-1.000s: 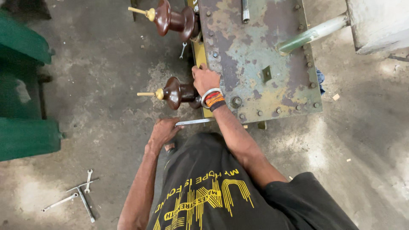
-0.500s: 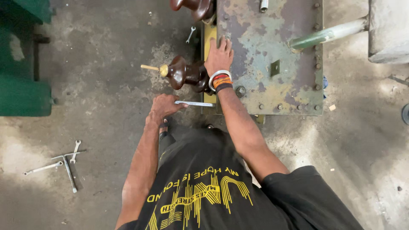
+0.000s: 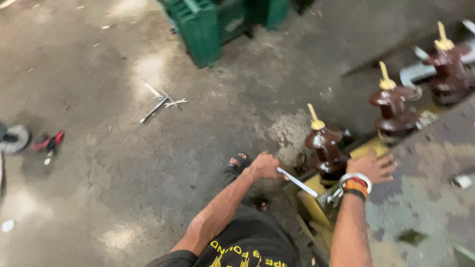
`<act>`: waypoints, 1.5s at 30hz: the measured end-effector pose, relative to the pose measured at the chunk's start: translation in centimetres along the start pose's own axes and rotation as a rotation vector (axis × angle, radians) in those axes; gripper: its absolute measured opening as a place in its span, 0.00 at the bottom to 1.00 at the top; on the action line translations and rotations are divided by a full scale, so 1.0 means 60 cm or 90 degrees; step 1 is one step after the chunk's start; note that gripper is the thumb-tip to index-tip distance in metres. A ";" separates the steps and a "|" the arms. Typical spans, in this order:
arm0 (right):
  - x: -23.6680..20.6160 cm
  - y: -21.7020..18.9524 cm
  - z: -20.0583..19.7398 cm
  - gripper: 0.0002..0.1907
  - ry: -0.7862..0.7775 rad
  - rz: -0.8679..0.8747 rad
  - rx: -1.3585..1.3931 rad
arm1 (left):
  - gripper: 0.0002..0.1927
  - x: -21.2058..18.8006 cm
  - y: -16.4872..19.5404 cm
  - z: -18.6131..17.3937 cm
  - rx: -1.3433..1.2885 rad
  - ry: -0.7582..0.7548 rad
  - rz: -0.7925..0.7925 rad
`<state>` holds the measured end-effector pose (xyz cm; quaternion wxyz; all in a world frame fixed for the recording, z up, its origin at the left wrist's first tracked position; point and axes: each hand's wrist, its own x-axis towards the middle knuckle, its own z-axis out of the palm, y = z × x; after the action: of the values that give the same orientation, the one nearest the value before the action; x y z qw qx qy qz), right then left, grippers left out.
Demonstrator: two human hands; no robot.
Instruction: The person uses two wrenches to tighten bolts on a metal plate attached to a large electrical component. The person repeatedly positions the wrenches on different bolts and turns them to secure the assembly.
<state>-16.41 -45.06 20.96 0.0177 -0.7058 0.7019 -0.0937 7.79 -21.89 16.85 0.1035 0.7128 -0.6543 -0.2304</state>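
My left hand (image 3: pixel 266 165) is closed around the handle end of a metal wrench (image 3: pixel 306 185), whose head sits at the base of the nearest brown bushing (image 3: pixel 325 148). My right hand (image 3: pixel 373 168) lies flat with fingers spread on the rusty grey-green metal cover (image 3: pixel 420 198), just right of that bushing. Two more brown bushings (image 3: pixel 393 109) (image 3: pixel 448 69) with brass-coloured studs stand in a row beyond it along the cover's yellow edge.
Several loose wrenches (image 3: pixel 161 101) lie on the concrete floor to the left. A green metal frame (image 3: pixel 217 24) stands at the top. A red-handled tool (image 3: pixel 48 142) and a round disc (image 3: pixel 12 138) lie at the far left. My sandalled foot (image 3: pixel 236 165) is below my left hand.
The view has swung left and tilted, so the cover now lies at the right. My left hand has closed on the wrench at the near bushing. My right hand stays on the cover.
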 end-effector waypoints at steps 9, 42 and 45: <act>0.013 0.072 -0.032 0.25 -0.077 -0.182 -0.098 | 0.29 -0.120 0.096 0.042 -0.102 0.097 -0.126; -0.003 0.151 -0.114 0.28 -0.165 -0.368 -0.044 | 0.21 -0.329 0.455 0.202 -0.192 0.384 -0.445; -0.009 0.157 -0.121 0.28 -0.159 -0.369 -0.061 | 0.19 -0.337 0.490 0.224 -0.209 0.381 -0.468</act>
<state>-26.85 -43.90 26.54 0.0428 -0.8826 0.4676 0.0254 -25.21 -3.62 22.21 0.3092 0.9055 -0.2564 -0.1372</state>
